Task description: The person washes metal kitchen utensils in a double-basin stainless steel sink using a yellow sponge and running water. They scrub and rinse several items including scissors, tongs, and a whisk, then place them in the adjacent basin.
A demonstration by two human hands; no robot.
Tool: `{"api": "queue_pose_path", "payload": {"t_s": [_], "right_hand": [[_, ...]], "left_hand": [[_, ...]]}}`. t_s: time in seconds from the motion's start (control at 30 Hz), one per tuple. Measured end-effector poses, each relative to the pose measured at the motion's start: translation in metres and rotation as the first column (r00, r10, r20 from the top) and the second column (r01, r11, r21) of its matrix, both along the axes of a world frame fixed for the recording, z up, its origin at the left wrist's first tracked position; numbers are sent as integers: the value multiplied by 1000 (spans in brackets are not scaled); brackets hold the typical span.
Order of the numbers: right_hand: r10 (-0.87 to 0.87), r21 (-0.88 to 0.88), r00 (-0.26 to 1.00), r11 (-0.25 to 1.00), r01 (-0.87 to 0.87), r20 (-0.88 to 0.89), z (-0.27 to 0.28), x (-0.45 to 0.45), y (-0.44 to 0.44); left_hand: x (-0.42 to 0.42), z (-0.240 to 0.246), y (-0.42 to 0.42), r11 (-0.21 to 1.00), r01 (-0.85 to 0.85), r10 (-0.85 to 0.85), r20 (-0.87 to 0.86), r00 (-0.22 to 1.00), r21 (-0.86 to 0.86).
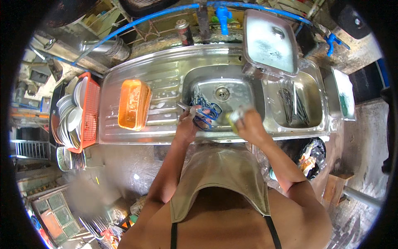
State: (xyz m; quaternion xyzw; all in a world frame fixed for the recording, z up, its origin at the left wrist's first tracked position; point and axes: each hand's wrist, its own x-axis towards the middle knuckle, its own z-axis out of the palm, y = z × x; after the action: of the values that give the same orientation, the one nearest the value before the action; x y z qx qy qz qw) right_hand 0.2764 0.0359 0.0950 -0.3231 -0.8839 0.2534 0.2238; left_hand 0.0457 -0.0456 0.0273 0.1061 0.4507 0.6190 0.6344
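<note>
My left hand grips a pair of scissors with blue handles; their blades point up and left. More blue-handled scissors lie at the left side of the steel sink basin, beside that hand. Over the basin's front right part, my right hand is closed on a yellowish-green and whitish sponge or scrubber, blurred. The basin's drain is visible. A stack of orange plastic baskets stands on the ribbed drainboard to the left.
A tub of soapy water rests at the back right, partly over the smaller basin, which holds whisks and tongs. A red basket of plates stands far left. Blue taps hang behind. Another sudsy container is at far right.
</note>
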Motion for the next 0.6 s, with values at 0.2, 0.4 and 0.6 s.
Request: {"api": "queue_pose_path", "payload": {"t_s": [0.2, 0.4, 0.6], "right_hand": [[1, -161, 989, 987, 23, 148, -31, -22, -5], [-15, -402, 1000, 915, 20, 16, -63, 0, 7], [-438, -34, 777, 879, 476, -451, 10, 28, 120]], "left_hand": [[28, 19, 19, 984, 175, -166, -251, 954, 13], [14, 23, 12, 966, 257, -256, -43, 966, 29], [-22, -53, 39, 950, 299, -309, -145, 940, -88]]}}
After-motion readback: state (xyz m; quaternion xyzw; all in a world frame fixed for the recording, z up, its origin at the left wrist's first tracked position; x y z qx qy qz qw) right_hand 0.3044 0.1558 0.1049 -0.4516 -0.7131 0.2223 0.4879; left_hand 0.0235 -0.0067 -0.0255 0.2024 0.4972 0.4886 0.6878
